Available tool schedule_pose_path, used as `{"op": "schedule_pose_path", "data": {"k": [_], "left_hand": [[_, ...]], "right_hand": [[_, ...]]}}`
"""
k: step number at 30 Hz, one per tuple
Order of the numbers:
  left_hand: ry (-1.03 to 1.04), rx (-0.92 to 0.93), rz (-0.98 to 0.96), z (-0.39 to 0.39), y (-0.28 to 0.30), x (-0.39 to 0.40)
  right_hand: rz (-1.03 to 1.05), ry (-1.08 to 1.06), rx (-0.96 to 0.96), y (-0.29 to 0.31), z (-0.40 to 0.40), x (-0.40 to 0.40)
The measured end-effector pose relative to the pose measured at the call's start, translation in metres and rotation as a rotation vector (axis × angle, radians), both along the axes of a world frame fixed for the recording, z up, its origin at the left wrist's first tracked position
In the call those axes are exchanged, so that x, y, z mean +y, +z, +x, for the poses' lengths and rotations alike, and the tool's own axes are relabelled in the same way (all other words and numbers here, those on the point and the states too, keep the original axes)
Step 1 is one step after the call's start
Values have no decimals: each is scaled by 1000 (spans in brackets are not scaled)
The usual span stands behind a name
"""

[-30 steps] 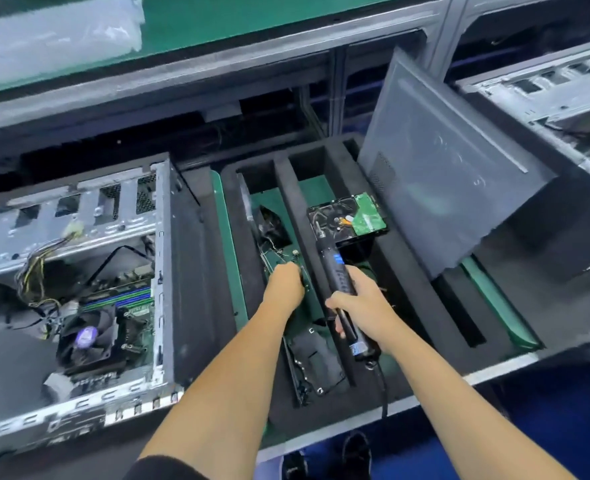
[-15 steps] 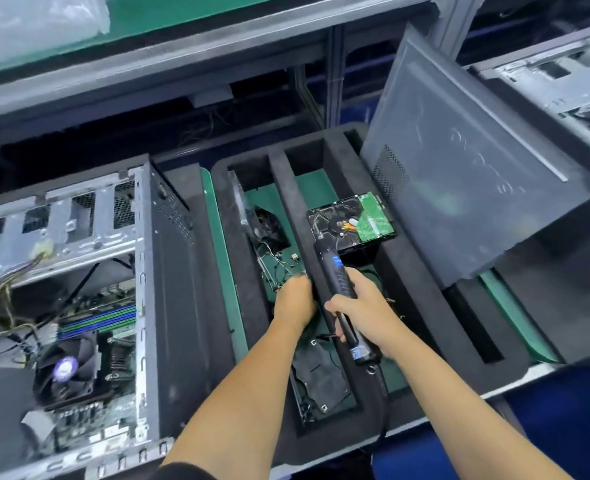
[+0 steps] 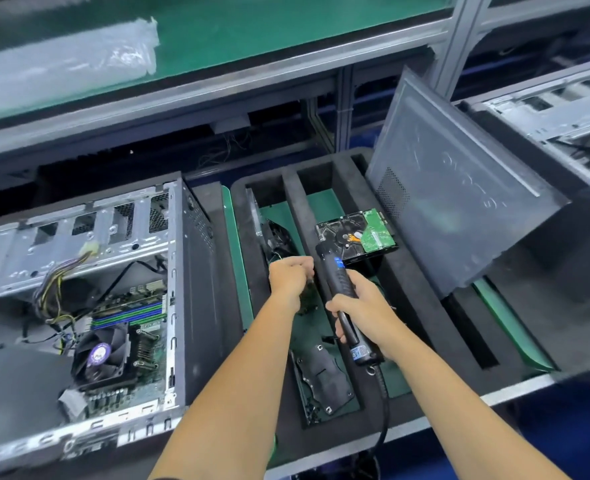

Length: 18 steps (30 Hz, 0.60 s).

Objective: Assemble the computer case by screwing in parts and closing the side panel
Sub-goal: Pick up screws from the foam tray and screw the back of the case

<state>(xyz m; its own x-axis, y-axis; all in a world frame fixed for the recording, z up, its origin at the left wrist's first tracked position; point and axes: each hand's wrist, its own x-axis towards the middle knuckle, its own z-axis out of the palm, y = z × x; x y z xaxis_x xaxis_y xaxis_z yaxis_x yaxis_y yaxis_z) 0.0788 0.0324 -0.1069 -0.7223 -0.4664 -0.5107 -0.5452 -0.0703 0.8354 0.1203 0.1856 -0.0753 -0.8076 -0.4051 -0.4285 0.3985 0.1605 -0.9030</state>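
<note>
Screwdriver (image 3: 342, 299) first: my right hand (image 3: 363, 308) has its fingers wrapped round the black barrel of this corded electric driver, tip pointing toward twelve o'clock and lying just short of the hard drive (image 3: 356, 235), its cable (image 3: 385, 410) trailing back toward six. My left hand (image 3: 290, 277) is over the left slot of the black foam tray (image 3: 421, 306), fingers curled together; a dark, green-edged part sits under them, but I cannot tell whether I am gripping it or only touching it. The hard drive lies circuit side up, its green board toward three o'clock, propped at the twelve o'clock end of the middle slot. A black bracket (image 3: 324, 382) lies in the left slot toward six o'clock from my left hand. The open computer case (image 3: 89, 296) lies on its side on the counter at nine o'clock, beside the tray, with the CPU fan (image 3: 101, 355), memory slots (image 3: 127, 311) and a bundle of yellow and black wires (image 3: 61, 275) showing. The grey side panel (image 3: 460, 192) leans tilted at two o'clock, its lower edge over the tray. A clear plastic bag (image 3: 61, 64) lies on the green shelf (image 3: 269, 32) at eleven o'clock.
</note>
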Motion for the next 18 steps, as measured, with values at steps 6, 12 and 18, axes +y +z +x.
{"op": "schedule_pose_path", "data": {"k": [6, 12, 18], "left_hand": [[86, 284, -24, 6, 80, -14], [123, 389, -132, 29, 128, -34], [190, 456, -171, 61, 150, -61]], "right_hand": [[-29, 90, 96, 35, 14, -12], [-105, 158, 156, 71, 37, -32], [-105, 223, 151, 93, 64, -56]]}}
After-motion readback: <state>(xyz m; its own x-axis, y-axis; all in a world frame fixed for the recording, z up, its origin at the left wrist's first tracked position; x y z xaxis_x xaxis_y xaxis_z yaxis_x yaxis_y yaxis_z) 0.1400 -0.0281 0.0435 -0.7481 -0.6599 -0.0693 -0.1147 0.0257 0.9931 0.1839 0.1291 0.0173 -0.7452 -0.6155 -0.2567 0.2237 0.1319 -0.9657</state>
